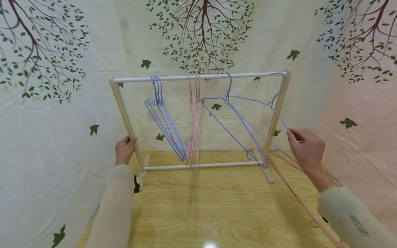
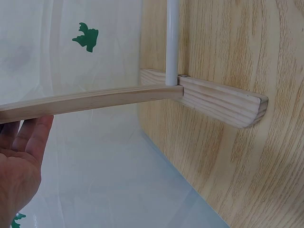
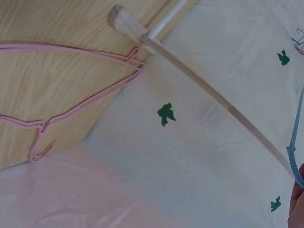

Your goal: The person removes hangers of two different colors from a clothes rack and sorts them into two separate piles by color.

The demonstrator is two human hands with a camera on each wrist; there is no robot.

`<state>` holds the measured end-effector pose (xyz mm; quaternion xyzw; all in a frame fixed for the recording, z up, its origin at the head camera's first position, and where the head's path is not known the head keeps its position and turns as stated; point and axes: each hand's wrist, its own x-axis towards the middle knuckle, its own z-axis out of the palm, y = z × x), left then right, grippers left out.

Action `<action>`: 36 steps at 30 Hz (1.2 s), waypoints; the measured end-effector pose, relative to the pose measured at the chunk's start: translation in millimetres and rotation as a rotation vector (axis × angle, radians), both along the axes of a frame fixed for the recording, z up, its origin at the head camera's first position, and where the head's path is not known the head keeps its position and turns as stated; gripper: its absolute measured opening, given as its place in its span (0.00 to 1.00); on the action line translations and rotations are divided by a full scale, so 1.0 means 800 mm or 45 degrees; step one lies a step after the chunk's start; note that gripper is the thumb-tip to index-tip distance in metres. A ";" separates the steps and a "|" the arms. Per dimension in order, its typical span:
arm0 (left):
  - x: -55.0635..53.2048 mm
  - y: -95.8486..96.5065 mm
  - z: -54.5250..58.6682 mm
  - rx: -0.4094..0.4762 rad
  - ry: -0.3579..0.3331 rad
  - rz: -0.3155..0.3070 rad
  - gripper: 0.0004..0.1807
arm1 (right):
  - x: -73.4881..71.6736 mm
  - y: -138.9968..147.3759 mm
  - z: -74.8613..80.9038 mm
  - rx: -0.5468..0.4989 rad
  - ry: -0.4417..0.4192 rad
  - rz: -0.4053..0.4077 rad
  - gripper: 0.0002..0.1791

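A wooden garment rack with a white top rail (image 1: 173,78) stands on the table. My left hand (image 1: 125,150) holds the rack's left post (image 1: 124,110); in the left wrist view its fingers (image 2: 39,137) lie against that post. With thumb and fingers, my right hand (image 1: 307,150) pinches a blue hanger (image 1: 280,119) along its sloping shoulder. This hanger's hook is at the rail's right end, by the right post (image 1: 279,103). Another blue hanger (image 1: 245,124) hangs left of it. Pink hangers (image 1: 192,131) hang mid-rail, and several blue hangers (image 1: 167,120) are bunched farther left.
Pink hangers (image 1: 294,193) lie on the wooden table (image 1: 198,210) right of the rack, their hook end visible in the right wrist view. A white lower bar (image 1: 217,165) joins the rack's feet. Pale sheeting (image 1: 356,93) with printed trees and birds surrounds the table.
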<state>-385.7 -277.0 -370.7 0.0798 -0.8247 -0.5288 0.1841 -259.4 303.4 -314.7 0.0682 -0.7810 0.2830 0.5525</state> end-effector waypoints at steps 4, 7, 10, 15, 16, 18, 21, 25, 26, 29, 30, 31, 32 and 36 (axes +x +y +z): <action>0.000 -0.001 0.000 -0.005 -0.008 -0.006 0.25 | 0.011 0.016 -0.017 0.021 0.026 0.013 0.05; -0.001 -0.001 0.000 0.004 -0.010 -0.005 0.24 | 0.020 0.026 -0.031 0.026 0.027 0.034 0.05; -0.002 -0.001 0.000 0.014 -0.013 -0.001 0.24 | 0.029 0.036 -0.045 0.033 0.018 0.050 0.05; -0.003 -0.001 0.000 0.014 -0.009 -0.004 0.24 | 0.042 0.051 -0.068 0.056 0.009 0.052 0.05; -0.003 -0.001 0.000 0.012 -0.009 -0.007 0.24 | 0.044 0.054 -0.072 0.056 0.013 0.053 0.05; -0.003 -0.001 -0.001 0.008 -0.003 -0.013 0.24 | 0.047 0.060 -0.080 0.044 0.036 0.068 0.06; -0.003 -0.001 -0.002 0.009 0.010 -0.016 0.24 | 0.050 0.069 -0.092 0.046 0.045 0.074 0.06; -0.004 -0.003 -0.002 0.025 0.022 -0.013 0.23 | 0.058 0.077 -0.104 0.079 0.010 0.078 0.06; -0.005 -0.003 -0.003 0.031 0.021 -0.015 0.23 | 0.061 0.078 -0.106 0.090 -0.004 0.080 0.06; -0.005 -0.003 -0.003 0.052 0.018 -0.023 0.24 | 0.071 0.082 -0.116 0.113 -0.028 0.104 0.05; -0.004 -0.003 -0.002 0.055 0.015 -0.026 0.24 | 0.075 0.084 -0.120 0.126 -0.051 0.112 0.05; -0.004 -0.002 -0.002 0.056 0.013 -0.029 0.24 | 0.077 0.086 -0.125 0.140 -0.063 0.120 0.05; -0.004 -0.002 -0.002 0.059 0.010 -0.034 0.24 | 0.080 0.088 -0.129 0.154 -0.080 0.132 0.05; -0.003 -0.001 -0.001 0.068 -0.004 -0.052 0.24 | 0.092 0.096 -0.149 0.198 -0.116 0.161 0.07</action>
